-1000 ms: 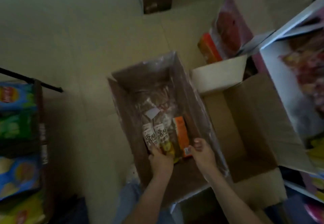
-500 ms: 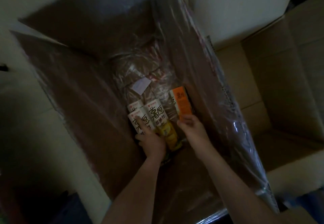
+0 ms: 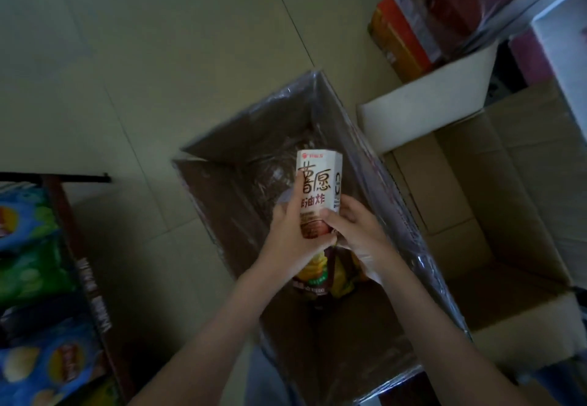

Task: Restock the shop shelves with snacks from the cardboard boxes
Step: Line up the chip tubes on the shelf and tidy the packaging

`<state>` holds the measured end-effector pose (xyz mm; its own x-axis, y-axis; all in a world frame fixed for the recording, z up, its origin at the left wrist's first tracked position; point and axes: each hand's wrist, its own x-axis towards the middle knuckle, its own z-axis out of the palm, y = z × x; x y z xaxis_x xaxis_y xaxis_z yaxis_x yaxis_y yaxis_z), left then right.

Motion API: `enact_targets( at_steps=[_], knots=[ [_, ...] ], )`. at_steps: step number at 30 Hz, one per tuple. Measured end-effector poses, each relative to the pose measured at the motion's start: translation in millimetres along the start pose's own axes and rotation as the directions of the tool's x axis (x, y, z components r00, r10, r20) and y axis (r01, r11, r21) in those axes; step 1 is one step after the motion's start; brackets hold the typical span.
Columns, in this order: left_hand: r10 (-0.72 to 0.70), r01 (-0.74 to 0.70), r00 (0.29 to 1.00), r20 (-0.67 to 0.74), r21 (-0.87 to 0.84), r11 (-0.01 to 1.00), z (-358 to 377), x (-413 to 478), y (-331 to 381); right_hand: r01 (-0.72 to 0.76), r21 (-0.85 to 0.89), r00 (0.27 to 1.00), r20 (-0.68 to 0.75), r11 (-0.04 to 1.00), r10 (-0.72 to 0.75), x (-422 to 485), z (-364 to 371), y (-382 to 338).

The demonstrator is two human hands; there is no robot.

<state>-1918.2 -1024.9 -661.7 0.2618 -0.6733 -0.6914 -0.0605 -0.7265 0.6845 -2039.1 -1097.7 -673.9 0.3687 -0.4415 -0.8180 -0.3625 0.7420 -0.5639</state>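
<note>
A tall white snack box (image 3: 319,183) with dark Chinese lettering stands upright above the plastic-lined cardboard box (image 3: 228,215). My left hand (image 3: 290,240) grips its lower left side. My right hand (image 3: 357,231) grips its lower right side, thumb across the front. Under my hands, more snack boxes (image 3: 317,275) with yellow pictures show in the box; how they are held is hidden.
An open empty cardboard box (image 3: 508,183) stands to the right, with a white flap. Red and orange cartons (image 3: 413,24) lie at the upper right beside a white shelf (image 3: 559,66). A rack of chip bags (image 3: 31,262) fills the left edge. Pale floor tiles (image 3: 158,56) spread beyond.
Both hands were down in the lined box on the snack boxes. They have risen with a white snack box held between them, and the camera has pulled back.
</note>
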Motion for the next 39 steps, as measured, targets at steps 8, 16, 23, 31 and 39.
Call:
enact_targets(
  at_steps=[8,16,23,31,39],
  knots=[
    [-0.005,0.044,0.992,0.124,-0.307,0.951,-73,-10,9,0.063,0.088,0.976,0.202,0.994,-0.08,-3,31,-35],
    [0.003,0.013,0.998,-0.063,0.265,0.964,-85,-2,5,0.057,-0.383,0.968,-0.204,0.922,-0.144,56,23,55],
    [0.003,0.038,0.996,-0.084,0.488,0.872,-77,14,-22,-0.042,-0.911,0.997,-0.064,0.41,-0.04,123,3,181],
    [-0.022,0.084,0.985,-0.171,0.366,0.927,-79,25,-36,-0.146,-0.86,0.988,-0.107,0.488,0.108,138,-2,206],
    [-0.026,0.055,0.981,-0.193,0.142,0.988,-75,9,-34,-0.126,-0.794,0.989,-0.148,0.594,0.012,108,6,177]
  ],
)
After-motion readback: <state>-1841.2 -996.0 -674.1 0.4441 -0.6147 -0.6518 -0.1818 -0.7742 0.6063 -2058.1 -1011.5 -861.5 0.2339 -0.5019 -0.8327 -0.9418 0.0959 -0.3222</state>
